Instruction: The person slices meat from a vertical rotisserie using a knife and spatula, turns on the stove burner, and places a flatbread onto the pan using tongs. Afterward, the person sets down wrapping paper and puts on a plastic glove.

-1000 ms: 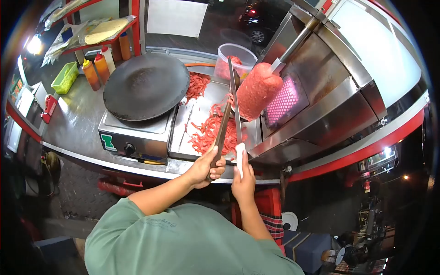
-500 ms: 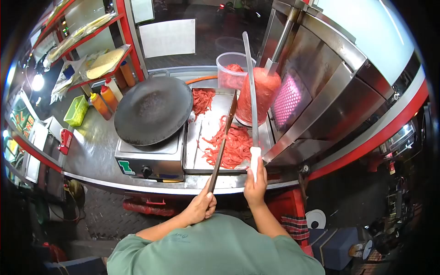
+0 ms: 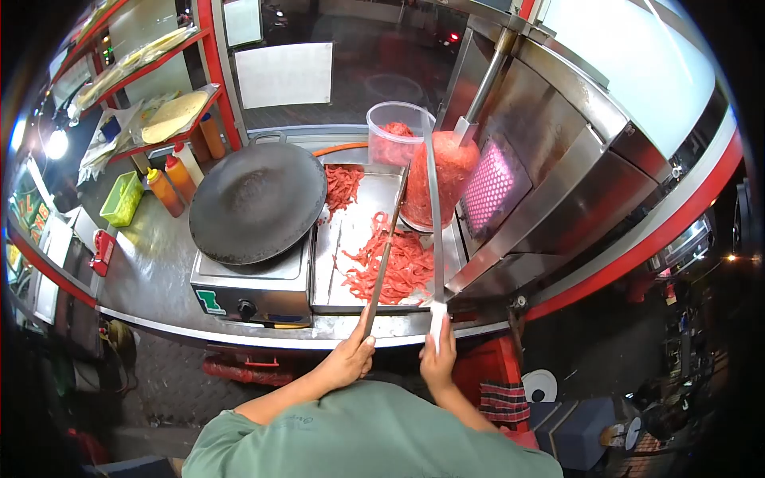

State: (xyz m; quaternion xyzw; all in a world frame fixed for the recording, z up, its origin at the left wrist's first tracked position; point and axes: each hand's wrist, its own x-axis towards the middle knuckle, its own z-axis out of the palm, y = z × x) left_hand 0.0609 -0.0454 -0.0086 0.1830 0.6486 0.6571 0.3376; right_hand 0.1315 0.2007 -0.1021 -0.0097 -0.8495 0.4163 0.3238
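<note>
My right hand (image 3: pixel 437 362) grips the white handle of a long, thin-bladed knife (image 3: pixel 436 239), its blade pointing up and away. My left hand (image 3: pixel 347 362) is wrapped round a long, narrow dark metal tool (image 3: pixel 382 275); seen nearly edge-on, its kind is unclear. Both reach over a metal tray (image 3: pixel 382 190). Beneath them lies a pile of reddish meat strips (image 3: pixel 397 275), with a smaller heap of meat (image 3: pixel 343 185) at the tray's back left. Behind the knife stands a meat cone (image 3: pixel 446 171) on an upright spit (image 3: pixel 490 76), partly hidden by the blade.
A glowing grill burner (image 3: pixel 496 185) in a steel housing borders the cone. At left, a black domed griddle (image 3: pixel 259 203) sits on a stove (image 3: pixel 253 287). A clear tub (image 3: pixel 384 143) stands behind the tray. Sauce bottles (image 3: pixel 164 191) and a green basket (image 3: pixel 123 199) are farther left.
The whole scene sits slightly lower and further left as the head view shifts. Both hands keep hold of their tools; the knife leans a little closer across the cone.
</note>
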